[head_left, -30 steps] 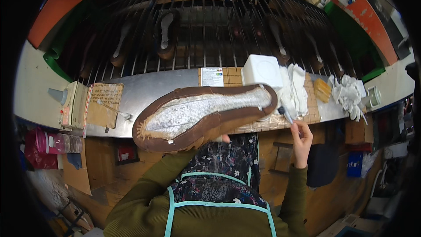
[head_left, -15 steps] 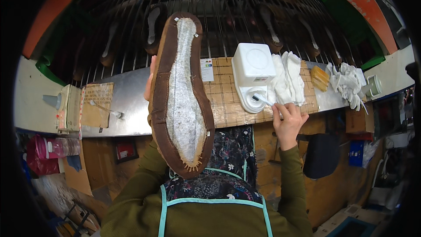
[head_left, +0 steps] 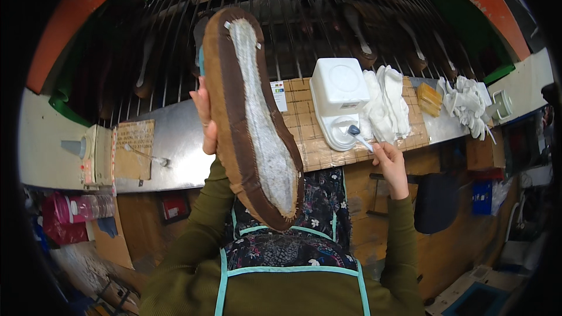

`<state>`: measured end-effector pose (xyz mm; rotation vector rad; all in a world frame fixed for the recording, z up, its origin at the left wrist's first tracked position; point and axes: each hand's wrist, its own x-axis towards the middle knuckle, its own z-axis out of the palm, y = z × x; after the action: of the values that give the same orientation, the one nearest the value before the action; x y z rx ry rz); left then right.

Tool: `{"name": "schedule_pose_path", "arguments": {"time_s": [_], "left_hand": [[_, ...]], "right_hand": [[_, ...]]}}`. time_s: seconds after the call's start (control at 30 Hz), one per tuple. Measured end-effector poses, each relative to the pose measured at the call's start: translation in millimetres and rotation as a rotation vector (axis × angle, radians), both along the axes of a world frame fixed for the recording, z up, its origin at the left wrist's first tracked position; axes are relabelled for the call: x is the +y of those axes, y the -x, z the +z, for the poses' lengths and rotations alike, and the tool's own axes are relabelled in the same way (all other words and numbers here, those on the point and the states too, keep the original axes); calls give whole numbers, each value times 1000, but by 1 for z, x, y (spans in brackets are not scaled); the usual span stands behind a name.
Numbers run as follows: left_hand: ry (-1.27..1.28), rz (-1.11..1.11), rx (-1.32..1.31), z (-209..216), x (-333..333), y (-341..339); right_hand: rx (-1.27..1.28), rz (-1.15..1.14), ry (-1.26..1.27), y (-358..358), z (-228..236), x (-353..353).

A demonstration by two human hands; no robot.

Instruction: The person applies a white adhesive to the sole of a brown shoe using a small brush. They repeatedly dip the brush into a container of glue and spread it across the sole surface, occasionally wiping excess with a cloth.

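Note:
A brown shoe upper, its bottom turned toward me, is held up by my left hand. The pale grey fabric middle of the bottom is framed by a folded brown edge with small white bits on it. My left fingers lie along the shoe's left side, and the rest of that hand is behind it. My right hand pinches the end of a small brush with a white handle and a dark head. The brush head is over the round opening at the front of a white plastic dispenser pot.
White gloves lie right of the pot, with yellowish blocks and more gloves beyond. A cardboard mat covers part of the metal bench. Behind it is a rack of dark bars bearing other shoes.
The shoe has tilted, its lower end swinging right, and more of its left side shows. My right hand has shifted slightly down and right, drawing the brush head toward the opening's right side.

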<state>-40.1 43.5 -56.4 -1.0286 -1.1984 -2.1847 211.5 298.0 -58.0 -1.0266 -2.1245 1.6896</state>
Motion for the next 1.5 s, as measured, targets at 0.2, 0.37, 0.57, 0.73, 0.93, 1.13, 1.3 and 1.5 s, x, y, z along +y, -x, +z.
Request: {"name": "schedule_pose_path", "arguments": {"time_s": [0.2, 0.37, 0.57, 0.73, 0.93, 1.13, 1.3, 1.5], "left_hand": [[211, 281, 337, -38, 7, 10], [262, 371, 475, 4, 29, 3], [468, 268, 224, -14, 26, 19], [460, 241, 216, -10, 18, 3], [489, 226, 240, 0, 7, -7], [460, 169, 212, 23, 0, -15], [432, 141, 186, 37, -4, -20], [436, 141, 180, 39, -5, -19]], "right_hand": [[235, -65, 62, 11, 19, -32], [414, -225, -1113, 33, 86, -88], [642, -62, -387, 44, 94, -137], [679, -58, -280, 70, 95, -139], [722, -25, -340, 98, 110, -126], [772, -2, -409, 122, 126, -109], [824, 1, -547, 137, 142, -96], [848, 53, -676, 140, 147, -82]]}}
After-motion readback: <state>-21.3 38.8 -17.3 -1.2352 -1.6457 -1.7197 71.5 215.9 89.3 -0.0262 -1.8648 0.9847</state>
